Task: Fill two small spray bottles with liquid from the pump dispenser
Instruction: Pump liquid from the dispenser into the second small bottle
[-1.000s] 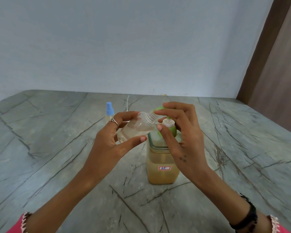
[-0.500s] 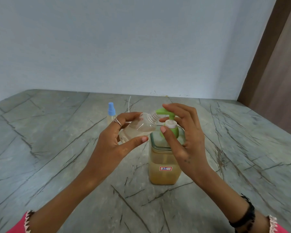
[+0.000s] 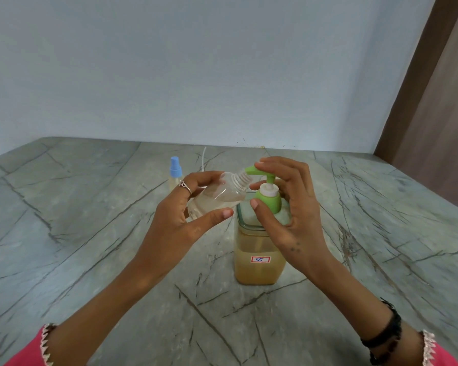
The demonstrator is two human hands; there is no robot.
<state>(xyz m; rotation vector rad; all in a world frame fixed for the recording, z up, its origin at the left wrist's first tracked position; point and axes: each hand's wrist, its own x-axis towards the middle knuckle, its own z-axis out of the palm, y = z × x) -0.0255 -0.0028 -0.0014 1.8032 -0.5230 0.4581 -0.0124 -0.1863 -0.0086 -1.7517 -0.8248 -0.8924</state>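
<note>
A small bottle meets the pump spout, and a spill is one slip away.

The left hand (image 3: 185,217) holds the uncapped clear bottle (image 3: 217,196) tilted, fingers and thumb curled round its body, its threaded neck right at the tip of the green pump (image 3: 262,180). The right hand (image 3: 288,207) curves over the pump head, fingertips on top, thumb beside the collar. The dispenser jar (image 3: 258,257) stands on the marble table (image 3: 90,233), amber liquid inside. A second bottle with a blue cap (image 3: 175,173) stands farther back on the left. Whether the spout sits inside the neck is hard to judge. If it does not, a press would likely send liquid down the outside; a hard press could also rock the jar.
</note>
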